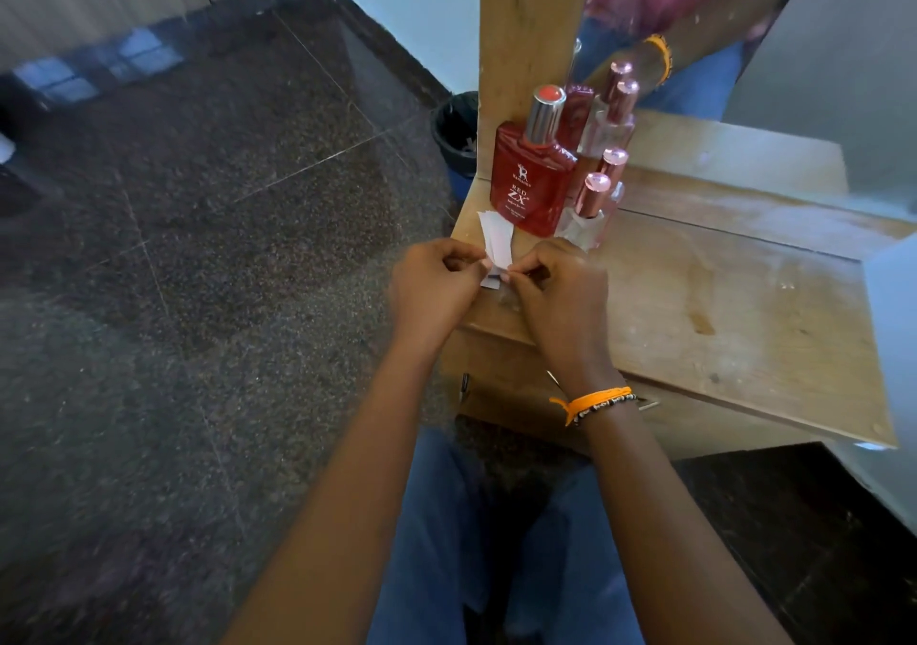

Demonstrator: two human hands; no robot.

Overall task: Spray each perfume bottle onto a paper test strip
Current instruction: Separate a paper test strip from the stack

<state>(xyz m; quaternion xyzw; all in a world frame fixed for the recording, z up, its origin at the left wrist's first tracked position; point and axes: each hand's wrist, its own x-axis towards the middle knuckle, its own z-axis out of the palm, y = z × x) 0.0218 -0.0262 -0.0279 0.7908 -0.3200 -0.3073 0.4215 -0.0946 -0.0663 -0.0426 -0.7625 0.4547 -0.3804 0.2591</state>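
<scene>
While both forearms reach up from the bottom of the frame over blue-trousered knees, the work sits at frame centre: left hand (434, 283) and right hand (560, 292) are both pinched on the lower ends of a small sheaf of white paper test strips (496, 245), fingers curled in tight, thumbs against forefingers. Looks like one strip is being peeled from the rest; cannot tell how many are in the sheaf. An orange wristband (593, 401) sits on the right wrist. Handling note: strips are thin, light and floppy, will stick together and bend easily; best held by one end, with the far end left free for the spray. The strips fan upward over the near left corner of the wooden table (719, 307), their tips just beside the base of the red perfume bottle (533, 182), which stands upright with its silver cap on. Judged glass, heavier, smooth-sided: grip round the flat body, cap off first. Just right of it stand small clear bottles with rose-gold caps (593, 197); probably tippy, closely packed. Further back, a mirror (694, 48) doubles the bottles, so the true count is uncertain. Obstruction: bottles are crowded near the wooden mirror frame (526, 24), so lifting one risks knocking its neighbour. A dark bin (454, 133) stands on the floor past the table, upper centre.
</scene>
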